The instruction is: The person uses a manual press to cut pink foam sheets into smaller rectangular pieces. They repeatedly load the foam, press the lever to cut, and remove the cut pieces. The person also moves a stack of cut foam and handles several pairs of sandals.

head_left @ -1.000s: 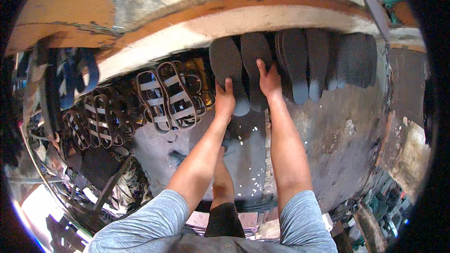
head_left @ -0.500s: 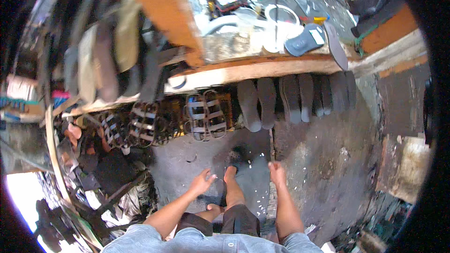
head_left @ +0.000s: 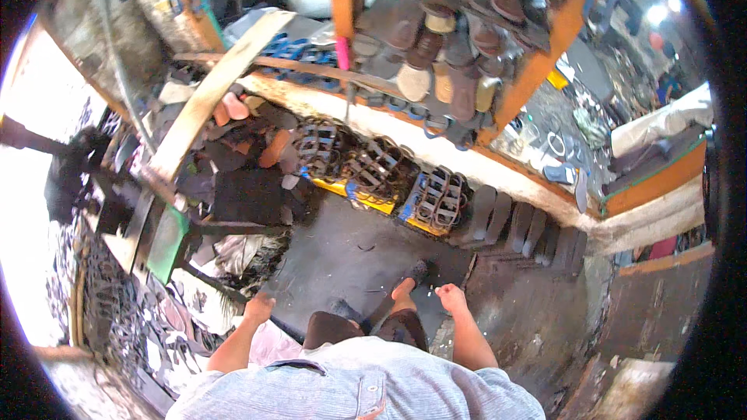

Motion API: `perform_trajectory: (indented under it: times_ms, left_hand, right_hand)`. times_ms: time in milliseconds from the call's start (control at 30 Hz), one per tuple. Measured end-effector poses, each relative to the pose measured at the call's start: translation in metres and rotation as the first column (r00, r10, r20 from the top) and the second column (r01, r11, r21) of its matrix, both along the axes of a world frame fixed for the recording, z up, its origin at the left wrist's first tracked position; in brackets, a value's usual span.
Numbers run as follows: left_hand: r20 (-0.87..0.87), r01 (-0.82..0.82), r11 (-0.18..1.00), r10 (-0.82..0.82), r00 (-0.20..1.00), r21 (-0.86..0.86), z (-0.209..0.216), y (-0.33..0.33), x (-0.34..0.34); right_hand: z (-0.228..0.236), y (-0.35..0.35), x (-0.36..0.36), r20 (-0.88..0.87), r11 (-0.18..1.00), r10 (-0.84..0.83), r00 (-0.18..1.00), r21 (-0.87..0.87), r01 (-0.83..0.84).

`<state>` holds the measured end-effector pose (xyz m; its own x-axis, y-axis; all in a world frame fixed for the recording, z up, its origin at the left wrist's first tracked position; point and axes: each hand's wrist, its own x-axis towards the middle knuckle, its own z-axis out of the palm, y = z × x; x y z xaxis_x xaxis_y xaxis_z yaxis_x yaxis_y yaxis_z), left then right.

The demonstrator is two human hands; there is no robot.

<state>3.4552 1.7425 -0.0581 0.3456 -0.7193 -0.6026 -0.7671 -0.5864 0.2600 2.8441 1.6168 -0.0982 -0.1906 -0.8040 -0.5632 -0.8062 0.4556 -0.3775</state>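
My left hand (head_left: 258,307) hangs low at the left with its fingers curled and nothing in it. My right hand (head_left: 449,295) is a loose fist above the dark floor (head_left: 350,253), also holding nothing. Between the two arms my bare leg and foot (head_left: 402,289) reach forward. A row of dark grey shoe soles (head_left: 520,225) leans against the base of the workbench (head_left: 498,175), well ahead of my right hand. Strapped sandals (head_left: 440,196) on yellow and blue boxes stand to the left of the soles.
Shelves with orange posts (head_left: 537,66) hold many soles and shoes above the bench. A slanted wooden plank (head_left: 214,89) crosses the left. Heaps of cut material and scraps (head_left: 148,327) cover the floor at the lower left. A cracked concrete ledge (head_left: 646,319) lies right.
Both hands have come off the grey soles and drawn back toward my body. The view has risen and swung left, so the soles and sandals now lie farther off.
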Motion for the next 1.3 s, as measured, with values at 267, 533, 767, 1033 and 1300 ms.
perform_trajectory:
  times_ms: [267, 533, 767, 1033, 1300]
  left_hand:
    - [0.056, -0.438, 0.899, 0.439, 0.897, -0.027, 0.023, 0.187, 0.046]
    - [-0.076, -0.741, 0.672, 0.739, 0.669, 0.009, -0.003, 0.254, 0.010]
    - [-0.167, -0.959, 0.258, 0.947, 0.276, -0.118, -0.006, 0.255, -0.055]
    - [-0.461, -0.967, -0.095, 0.887, 0.025, -0.235, 0.062, 0.183, 0.013]
    - [-0.573, -0.902, -0.072, 0.793, 0.208, -0.427, 0.096, 0.050, 0.220]
  right_hand:
    - [0.049, -0.034, 0.072, 0.078, 0.977, 0.177, 0.981, -0.135, -0.166]
    - [0.068, -0.065, 0.116, 0.081, 0.888, 0.394, 0.916, 0.225, -0.401]
    - [0.071, -0.222, 0.235, 0.231, 0.581, 0.735, 0.638, 0.272, -0.767]
    - [0.093, -0.260, 0.555, 0.222, 0.376, 0.913, 0.342, -0.137, -0.916]
    - [0.172, -0.112, 0.775, 0.714, 0.740, 0.443, 0.542, 0.050, -0.671]
